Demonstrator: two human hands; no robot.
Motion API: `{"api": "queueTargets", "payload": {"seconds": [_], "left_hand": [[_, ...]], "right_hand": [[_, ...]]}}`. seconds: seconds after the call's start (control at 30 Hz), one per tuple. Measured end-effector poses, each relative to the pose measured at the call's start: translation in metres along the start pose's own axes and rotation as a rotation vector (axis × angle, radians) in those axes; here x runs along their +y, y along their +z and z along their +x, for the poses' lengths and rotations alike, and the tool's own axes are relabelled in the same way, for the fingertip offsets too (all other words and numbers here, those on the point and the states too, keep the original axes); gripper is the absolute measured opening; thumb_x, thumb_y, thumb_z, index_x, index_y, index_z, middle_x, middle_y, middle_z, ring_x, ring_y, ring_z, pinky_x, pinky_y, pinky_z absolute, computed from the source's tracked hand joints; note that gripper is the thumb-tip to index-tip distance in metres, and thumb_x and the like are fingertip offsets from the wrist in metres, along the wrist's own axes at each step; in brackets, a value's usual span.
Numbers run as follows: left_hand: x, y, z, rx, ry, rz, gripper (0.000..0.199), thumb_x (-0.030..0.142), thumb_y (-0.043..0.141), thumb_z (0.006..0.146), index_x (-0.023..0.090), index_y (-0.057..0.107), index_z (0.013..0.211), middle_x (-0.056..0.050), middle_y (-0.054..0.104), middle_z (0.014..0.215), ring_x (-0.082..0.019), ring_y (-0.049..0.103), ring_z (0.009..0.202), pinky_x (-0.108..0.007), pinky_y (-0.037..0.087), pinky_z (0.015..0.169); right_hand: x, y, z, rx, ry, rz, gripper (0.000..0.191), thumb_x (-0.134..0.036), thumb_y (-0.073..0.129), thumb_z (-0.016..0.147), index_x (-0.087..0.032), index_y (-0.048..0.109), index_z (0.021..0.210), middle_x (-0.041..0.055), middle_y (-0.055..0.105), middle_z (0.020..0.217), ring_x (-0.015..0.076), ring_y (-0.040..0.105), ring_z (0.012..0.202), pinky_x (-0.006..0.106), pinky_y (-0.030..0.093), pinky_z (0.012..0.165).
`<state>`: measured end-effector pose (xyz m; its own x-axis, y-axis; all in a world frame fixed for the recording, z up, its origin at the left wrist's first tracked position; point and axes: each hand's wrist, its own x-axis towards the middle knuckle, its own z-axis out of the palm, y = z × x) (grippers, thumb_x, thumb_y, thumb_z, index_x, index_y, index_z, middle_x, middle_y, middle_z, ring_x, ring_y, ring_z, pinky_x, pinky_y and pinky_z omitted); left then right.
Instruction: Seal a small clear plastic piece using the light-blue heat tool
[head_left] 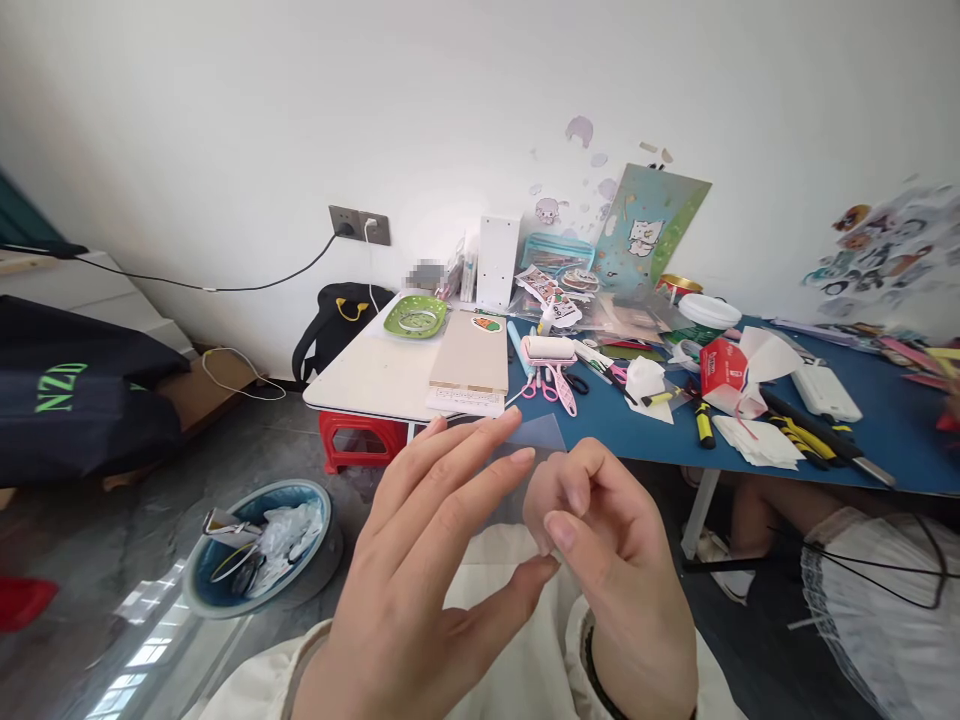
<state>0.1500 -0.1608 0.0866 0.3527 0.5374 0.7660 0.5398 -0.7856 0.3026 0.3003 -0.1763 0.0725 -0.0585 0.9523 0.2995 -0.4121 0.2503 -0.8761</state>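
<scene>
A clear plastic sheet is held up in front of me, and its lower edges are hard to make out. My right hand is closed, with its thumb and curled fingers pinching the sheet's right side. Reaching across from the other side, my left hand has its fingers stretched out over the sheet. Its thumb tip comes close to the right fingertips; whether they touch I cannot tell. Beyond the hands, a pink lint roller and pink-handled scissors lie on the table.
The table bears a green plate, a beige board, a red tissue box and yellow-black tools. A blue bin with rubbish stands on the floor at left. Another person's leg shows under the table at right.
</scene>
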Motion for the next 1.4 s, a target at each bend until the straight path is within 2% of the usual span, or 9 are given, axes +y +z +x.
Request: {"api": "queueTargets", "payload": {"seconds": [0.3,0.5,0.57,0.67,0.9,1.03,1.13,1.23,1.4], "left_hand": [[-0.002,0.002,0.000,-0.042,-0.039,-0.048,0.050,0.014,0.067,0.077,0.017,0.049,0.124,-0.010,0.053,0.135,-0.020,0.046,0.125,-0.035,0.034,0.108],[-0.008,0.005,-0.001,-0.055,-0.102,-0.045,0.057,0.019,0.068,0.077,0.019,0.044,0.128,-0.008,0.053,0.136,-0.020,0.045,0.126,-0.035,0.030,0.111],[-0.012,0.006,0.000,-0.090,-0.123,-0.059,0.060,0.020,0.068,0.077,0.020,0.042,0.131,-0.007,0.052,0.136,-0.019,0.044,0.126,-0.034,0.028,0.112],[-0.019,0.006,0.002,-0.178,-0.139,-0.108,0.065,0.021,0.067,0.077,0.022,0.037,0.135,-0.005,0.053,0.135,-0.019,0.043,0.127,-0.035,0.030,0.111],[-0.031,0.002,0.009,-0.430,-0.104,-0.168,0.077,0.024,0.068,0.075,0.028,0.029,0.141,-0.006,0.049,0.140,-0.030,0.032,0.136,-0.045,0.038,0.106],[-0.038,-0.005,0.016,-0.409,-0.067,-0.234,0.080,0.023,0.071,0.073,0.029,0.032,0.142,-0.004,0.045,0.144,-0.029,0.030,0.138,-0.046,0.029,0.112],[-0.056,0.001,0.014,-0.170,-0.116,-0.488,0.089,0.037,0.081,0.065,0.028,0.037,0.141,-0.007,0.035,0.151,-0.031,0.026,0.140,-0.046,0.018,0.117],[-0.078,0.025,0.003,0.130,-0.217,-0.996,0.093,0.054,0.079,0.059,0.028,0.040,0.140,-0.010,0.034,0.151,-0.033,0.027,0.140,-0.046,0.022,0.115],[-0.081,0.077,-0.009,-0.011,-0.392,-1.493,0.093,0.063,0.074,0.059,0.023,0.044,0.137,-0.016,0.043,0.145,-0.036,0.034,0.136,-0.050,0.029,0.110]], "right_hand": [[0.000,0.002,0.004,-0.010,0.030,-0.036,0.026,-0.016,0.068,0.077,-0.023,0.043,0.077,-0.0060,0.041,0.068,0.0108,0.040,0.063,0.023,0.032,0.058],[0.001,-0.012,0.006,-0.054,0.010,-0.100,0.026,-0.041,0.071,0.077,-0.023,0.055,0.089,-0.0020,0.051,0.074,0.0140,0.045,0.069,0.027,0.035,0.064],[0.004,-0.022,0.009,-0.048,-0.001,-0.104,0.024,-0.046,0.057,0.087,-0.021,0.058,0.089,0.0001,0.054,0.075,0.0149,0.048,0.069,0.029,0.036,0.066],[0.007,-0.032,0.017,0.001,-0.002,-0.125,0.031,-0.039,0.041,0.096,-0.020,0.060,0.080,0.0009,0.054,0.072,0.0152,0.048,0.068,0.030,0.036,0.066],[0.008,-0.038,0.034,-0.065,-0.007,-0.322,0.035,-0.033,0.045,0.096,-0.020,0.052,0.064,-0.0009,0.047,0.064,0.0143,0.044,0.064,0.029,0.034,0.064],[0.013,-0.040,0.038,-0.021,-0.046,-0.325,0.034,-0.030,0.049,0.094,-0.020,0.053,0.062,-0.0012,0.048,0.063,0.0136,0.044,0.063,0.028,0.033,0.062],[0.023,-0.033,0.041,0.182,-0.118,-0.179,0.035,-0.031,0.052,0.092,-0.020,0.051,0.059,-0.0023,0.044,0.059,0.0128,0.039,0.060,0.028,0.031,0.058],[0.038,-0.016,0.042,0.363,-0.134,0.029,0.035,-0.034,0.053,0.091,-0.020,0.050,0.060,-0.0036,0.041,0.058,0.0115,0.035,0.055,0.027,0.028,0.054],[0.059,0.012,0.040,0.381,-0.054,0.097,0.036,-0.039,0.055,0.089,-0.020,0.050,0.059,-0.0036,0.040,0.058,0.0110,0.034,0.053,0.026,0.028,0.052]]}}
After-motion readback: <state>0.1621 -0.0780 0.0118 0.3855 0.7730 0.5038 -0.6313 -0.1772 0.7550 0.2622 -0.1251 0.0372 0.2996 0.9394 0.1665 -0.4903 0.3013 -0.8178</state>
